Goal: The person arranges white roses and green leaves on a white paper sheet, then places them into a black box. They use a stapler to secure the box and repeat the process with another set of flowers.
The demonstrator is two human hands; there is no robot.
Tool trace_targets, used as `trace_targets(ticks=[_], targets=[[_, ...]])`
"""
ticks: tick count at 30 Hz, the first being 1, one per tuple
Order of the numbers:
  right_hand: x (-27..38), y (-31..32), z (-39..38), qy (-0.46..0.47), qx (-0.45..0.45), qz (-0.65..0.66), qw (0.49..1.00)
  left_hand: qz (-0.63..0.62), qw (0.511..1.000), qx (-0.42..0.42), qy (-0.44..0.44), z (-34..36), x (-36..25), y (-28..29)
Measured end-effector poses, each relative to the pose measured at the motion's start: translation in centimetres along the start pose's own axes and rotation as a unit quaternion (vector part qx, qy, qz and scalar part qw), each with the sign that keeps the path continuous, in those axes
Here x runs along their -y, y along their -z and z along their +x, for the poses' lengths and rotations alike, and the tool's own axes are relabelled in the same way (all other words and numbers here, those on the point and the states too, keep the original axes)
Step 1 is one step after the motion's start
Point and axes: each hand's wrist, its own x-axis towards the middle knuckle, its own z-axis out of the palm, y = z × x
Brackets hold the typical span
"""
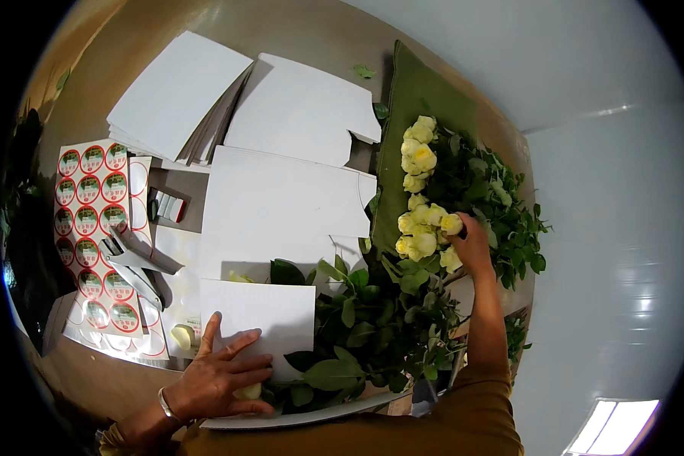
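Note:
My left hand (224, 376) lies with fingers spread on a small white cardboard sheet (262, 308). A pale rose bloom shows partly beneath its fingers. Green leafy stems (372, 327) stick out from the sheet's right side. Over at the right, my right hand (475, 247) closes its fingers just under the head of a yellow rose (451, 224). That bloom sits at the edge of a row of yellow roses (418, 159) on a green cloth (429, 87), their leaves pointing right. The right fingertips are partly hidden behind the bloom.
A stapler (137, 270) rests on sheets of round red-rimmed stickers (87, 190) at the left, near a small box of staples (167, 207). Stacked white cardboard (182, 91) and larger white sheets (281, 190) cover the table's middle. A loose petal (182, 336) lies near my left hand.

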Motion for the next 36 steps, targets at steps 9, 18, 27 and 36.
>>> trace_targets(ticks=[9,18,27,36], targets=[[7.4,3.9,6.9,0.014,0.073,0.023,0.997,-0.01,1.0,-0.008,0.019,-0.3,0.3,-0.4],[9.5,-1.8,8.2,0.104,-0.063,0.075,0.99,-0.009,1.0,0.007,0.029,-0.2,0.3,-0.3],[11.0,0.7,0.4,0.175,-0.169,0.178,0.953,0.016,0.999,0.021,0.019,0.2,-0.2,0.1],[13.7,3.6,-1.3,0.236,-0.206,0.182,0.932,0.028,0.999,0.044,0.001,0.1,-0.2,0.0]])
